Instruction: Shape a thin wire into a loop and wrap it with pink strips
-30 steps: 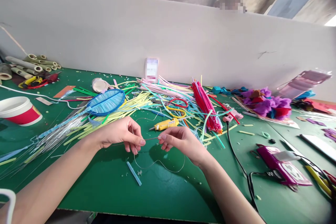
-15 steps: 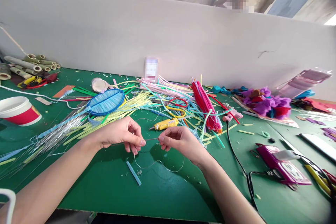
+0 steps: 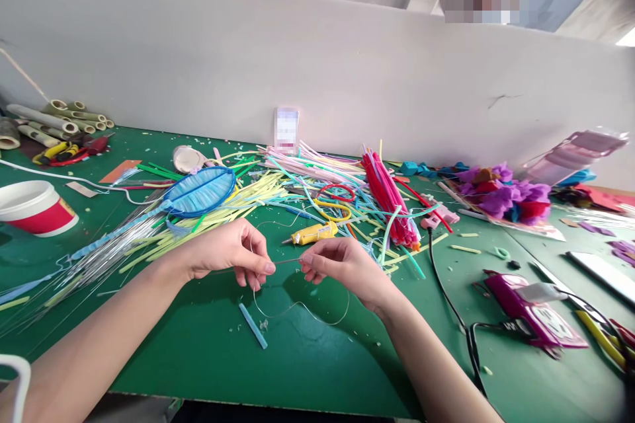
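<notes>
Between my hands runs a thin wire (image 3: 286, 260), pinched at both sides above the green table. My left hand (image 3: 238, 254) closes thumb and forefinger on it, the other fingers curled. My right hand (image 3: 332, 262) grips it a short way to the right, fingertips together. A loose pale loop (image 3: 302, 307) of the thin strand hangs below the hands; where it joins is hidden by my fingers. Beneath lies a short light-blue strip (image 3: 253, 326). Just beyond my hands is a yellow hot glue gun (image 3: 313, 234), its nozzle pointing left.
Behind lie pastel strips (image 3: 253, 195), a red-pink bundle (image 3: 389, 201) and a blue oval fan-like piece (image 3: 203, 193). A paper cup (image 3: 37, 208) and bamboo tubes (image 3: 69, 120) are at left. Right stand a purple power strip (image 3: 538, 314) with cables and purple paper pieces (image 3: 501, 192). A partition (image 3: 317, 59) rises behind.
My hands and the wire stay almost where they were, with only a slight shift of the fingers. Beyond the partition, a person has moved to the right and appears larger.
</notes>
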A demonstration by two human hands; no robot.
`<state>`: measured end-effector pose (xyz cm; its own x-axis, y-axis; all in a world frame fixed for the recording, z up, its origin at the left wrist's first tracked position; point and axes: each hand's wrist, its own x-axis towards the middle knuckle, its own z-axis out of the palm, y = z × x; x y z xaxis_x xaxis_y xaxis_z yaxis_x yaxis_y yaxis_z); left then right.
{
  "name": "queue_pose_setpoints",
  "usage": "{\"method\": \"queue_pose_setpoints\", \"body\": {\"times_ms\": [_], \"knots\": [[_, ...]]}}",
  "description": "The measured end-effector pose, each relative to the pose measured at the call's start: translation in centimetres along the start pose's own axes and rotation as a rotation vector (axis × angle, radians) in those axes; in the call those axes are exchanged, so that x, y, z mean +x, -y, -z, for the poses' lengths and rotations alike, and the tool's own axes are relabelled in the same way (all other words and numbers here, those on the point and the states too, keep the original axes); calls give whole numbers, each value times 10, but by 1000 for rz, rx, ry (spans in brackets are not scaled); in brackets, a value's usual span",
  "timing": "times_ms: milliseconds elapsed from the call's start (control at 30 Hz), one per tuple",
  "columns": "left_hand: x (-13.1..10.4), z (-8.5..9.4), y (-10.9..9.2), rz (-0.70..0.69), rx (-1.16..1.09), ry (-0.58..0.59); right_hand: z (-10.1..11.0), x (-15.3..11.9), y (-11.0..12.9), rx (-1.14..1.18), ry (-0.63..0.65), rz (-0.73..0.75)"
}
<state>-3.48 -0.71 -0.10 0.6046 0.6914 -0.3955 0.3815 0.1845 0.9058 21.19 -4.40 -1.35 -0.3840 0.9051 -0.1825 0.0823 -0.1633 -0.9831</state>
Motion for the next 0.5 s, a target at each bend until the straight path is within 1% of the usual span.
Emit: {"method": "queue_pose_setpoints", "body": {"times_ms": [200,400,500], "knots": [[0,-1,-1,2,2,-2,-1,1,1,2,-19,7],[2,0,0,-2,-3,-2,2,-2,2,16,48,25],[1,0,1,0,5,0,2,-1,1,2,40,15]]}}
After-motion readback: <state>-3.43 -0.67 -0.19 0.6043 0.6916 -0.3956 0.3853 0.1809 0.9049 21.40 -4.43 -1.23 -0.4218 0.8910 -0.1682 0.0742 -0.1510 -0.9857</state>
